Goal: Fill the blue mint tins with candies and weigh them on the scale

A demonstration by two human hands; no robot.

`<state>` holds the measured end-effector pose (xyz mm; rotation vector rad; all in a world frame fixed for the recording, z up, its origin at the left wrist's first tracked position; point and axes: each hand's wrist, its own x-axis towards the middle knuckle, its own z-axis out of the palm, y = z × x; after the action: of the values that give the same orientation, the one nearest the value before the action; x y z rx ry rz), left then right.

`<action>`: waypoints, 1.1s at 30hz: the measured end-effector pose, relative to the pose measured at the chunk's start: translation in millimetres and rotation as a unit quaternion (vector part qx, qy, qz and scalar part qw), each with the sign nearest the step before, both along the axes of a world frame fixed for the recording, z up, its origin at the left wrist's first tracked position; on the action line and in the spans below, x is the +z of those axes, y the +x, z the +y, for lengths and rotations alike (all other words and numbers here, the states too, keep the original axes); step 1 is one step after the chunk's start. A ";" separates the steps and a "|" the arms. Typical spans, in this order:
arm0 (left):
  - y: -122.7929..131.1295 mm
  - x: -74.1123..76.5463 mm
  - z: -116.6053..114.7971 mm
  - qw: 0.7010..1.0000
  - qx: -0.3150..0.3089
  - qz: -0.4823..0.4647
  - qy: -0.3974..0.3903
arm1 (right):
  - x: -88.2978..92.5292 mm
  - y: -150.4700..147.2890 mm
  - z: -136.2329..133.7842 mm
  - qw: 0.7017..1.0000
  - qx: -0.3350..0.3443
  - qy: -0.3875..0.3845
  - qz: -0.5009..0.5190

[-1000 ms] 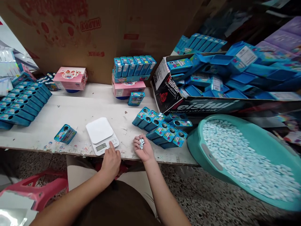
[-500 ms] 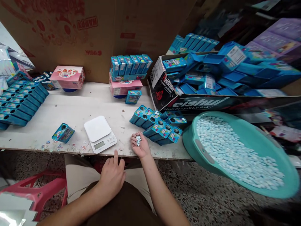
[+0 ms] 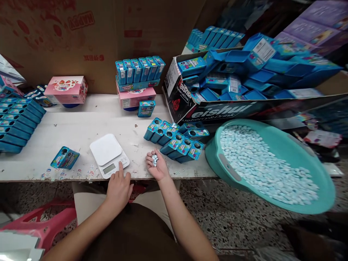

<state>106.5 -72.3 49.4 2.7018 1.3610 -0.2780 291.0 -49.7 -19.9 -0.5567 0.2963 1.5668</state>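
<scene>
Pale blue mints [image 3: 154,160] lie in the cupped, open palm of the right hand [image 3: 157,166], just beside a cluster of blue tins [image 3: 174,143] on the tabletop [image 3: 67,125]. The left hand [image 3: 119,190] is open too, its index finger resting on the front panel of a white digital scale [image 3: 107,152]. Right of the hands, a tilted teal basin [image 3: 217,159] is heaped with more mints; farther ahead, a cardboard carton [image 3: 179,98] overflows with blue tins
</scene>
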 end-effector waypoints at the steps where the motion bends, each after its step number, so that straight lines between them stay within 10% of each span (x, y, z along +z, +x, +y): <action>1: 0.8 -0.7 0.0 1.000 -0.002 0.004 -0.003 | 0.4 -0.1 -0.4 1.000 0.000 0.000 0.004; 33: 1.7 -4.8 -4.6 1.000 0.025 -0.007 -0.015 | -4.6 -3.5 -6.0 1.000 0.008 -0.005 -0.023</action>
<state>108.2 -76.9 44.6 2.6375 1.4063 -0.2720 287.4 -55.8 -24.5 -0.6037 0.2653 1.5655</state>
